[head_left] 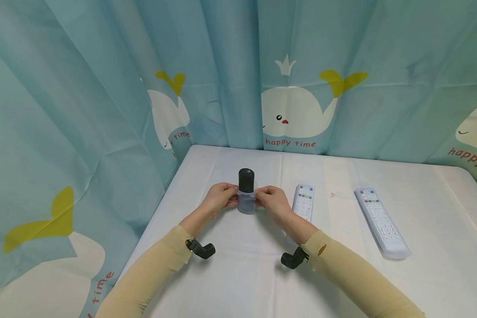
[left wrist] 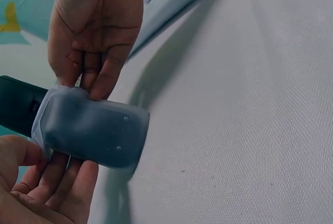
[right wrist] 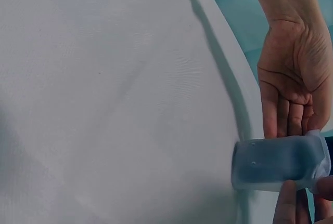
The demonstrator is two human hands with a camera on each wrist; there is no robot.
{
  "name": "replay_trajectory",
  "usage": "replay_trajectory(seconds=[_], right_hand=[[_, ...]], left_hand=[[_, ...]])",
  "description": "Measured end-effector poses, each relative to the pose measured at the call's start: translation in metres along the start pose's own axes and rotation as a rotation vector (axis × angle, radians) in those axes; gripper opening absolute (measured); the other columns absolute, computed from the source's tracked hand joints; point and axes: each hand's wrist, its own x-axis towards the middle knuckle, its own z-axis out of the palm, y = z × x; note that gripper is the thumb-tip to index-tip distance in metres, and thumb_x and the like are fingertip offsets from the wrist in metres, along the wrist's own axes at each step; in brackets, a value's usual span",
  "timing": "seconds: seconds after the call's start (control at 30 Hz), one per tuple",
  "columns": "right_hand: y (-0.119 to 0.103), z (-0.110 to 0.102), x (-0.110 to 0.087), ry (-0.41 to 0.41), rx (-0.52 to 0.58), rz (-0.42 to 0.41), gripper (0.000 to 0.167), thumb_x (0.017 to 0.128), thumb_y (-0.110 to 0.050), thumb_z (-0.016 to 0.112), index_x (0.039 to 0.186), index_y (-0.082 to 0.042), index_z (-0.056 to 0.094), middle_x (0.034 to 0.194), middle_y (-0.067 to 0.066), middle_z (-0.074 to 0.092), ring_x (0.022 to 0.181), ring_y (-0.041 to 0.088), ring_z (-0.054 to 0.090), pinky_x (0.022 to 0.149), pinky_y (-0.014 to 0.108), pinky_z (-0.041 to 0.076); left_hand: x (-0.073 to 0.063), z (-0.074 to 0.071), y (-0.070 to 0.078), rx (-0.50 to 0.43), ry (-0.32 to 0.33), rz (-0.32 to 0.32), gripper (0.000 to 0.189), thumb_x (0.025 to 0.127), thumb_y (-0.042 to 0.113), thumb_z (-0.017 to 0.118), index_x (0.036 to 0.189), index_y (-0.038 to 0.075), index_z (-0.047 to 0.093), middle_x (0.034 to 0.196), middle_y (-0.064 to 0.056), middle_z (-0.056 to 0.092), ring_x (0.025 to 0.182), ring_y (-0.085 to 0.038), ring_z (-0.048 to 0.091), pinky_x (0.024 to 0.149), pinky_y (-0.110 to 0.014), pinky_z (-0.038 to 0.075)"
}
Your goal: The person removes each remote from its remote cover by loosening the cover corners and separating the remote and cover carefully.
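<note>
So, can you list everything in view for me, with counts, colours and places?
black handset: one, black, centre, top end exposed
cover: one, milky, around the handset's lower part
white remotes: two, white, right of centre
table: one, white, beneath the remotes
curtain: blue-green, behind and left
whale prints: four, white, on the curtain
crown print: one, white, above the middle whale
lettering: four, red, near the whales
left grip: one, bare, pinching the cover's left
right grip: one, bare, pinching its right
sleeves: two, pale yellow, arms
wrist pieces: two, black, wrists
</note>
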Motion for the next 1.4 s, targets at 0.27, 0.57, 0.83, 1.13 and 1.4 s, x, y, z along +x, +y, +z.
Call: replay_trajectory(seconds=[0.27,0.57,0.83,1.13,1.4], right_hand=[[-0.014,-0.006,0.003,-0.017,-0.029,-0.098,0.042,0.096,0.002,0.06,0.137,0.006,0.054,0.13,0.022,0.06,0.117,0.029,0.061,0.101,0.041,0.051],[-0.045,-0.011,0.014,-0.17,-0.205,-0.356,0.043,0.098,-0.008,0.065,0.141,-0.006,0.057,0.134,0.014,0.062,0.123,0.029,0.059,0.102,0.043,0.05],[-0.042,-0.008,0.021,-0.249,-0.325,-0.376,0.043,0.099,-0.01,0.068,0.141,-0.007,0.057,0.13,0.016,0.064,0.117,0.031,0.062,0.096,0.045,0.053],[-0.039,-0.008,0.025,-0.176,-0.336,-0.364,0.047,0.099,-0.008,0.067,0.144,-0.008,0.055,0.132,0.019,0.063,0.118,0.033,0.062,0.097,0.047,0.053],[-0.038,-0.011,0.026,-0.157,-0.313,-0.297,0.049,0.099,-0.012,0.068,0.146,-0.009,0.055,0.13,0.018,0.064,0.119,0.031,0.06,0.098,0.046,0.052]], left_hand=[[0.001,0.0,0.0,0.047,-0.004,0.022,0.023,0.104,0.009,0.057,0.117,-0.008,0.065,0.108,-0.018,0.071,0.09,-0.018,0.07,0.081,-0.034,0.061],[0.001,0.0,0.001,0.096,-0.006,0.038,0.023,0.104,0.012,0.059,0.118,-0.005,0.066,0.109,-0.017,0.071,0.093,-0.02,0.07,0.082,-0.036,0.06],[0.0,0.0,0.001,0.138,-0.022,0.073,0.027,0.106,0.015,0.056,0.122,-0.004,0.066,0.112,-0.016,0.069,0.098,-0.024,0.069,0.087,-0.041,0.059],[-0.005,-0.006,-0.001,0.441,-0.021,0.289,0.037,0.1,0.007,0.059,0.136,0.0,0.059,0.122,-0.014,0.068,0.11,-0.029,0.067,0.09,-0.039,0.056],[-0.006,-0.006,-0.001,0.874,0.106,0.511,0.023,0.097,0.018,0.072,0.119,0.014,0.067,0.12,-0.002,0.067,0.113,-0.02,0.065,0.092,-0.039,0.054]])
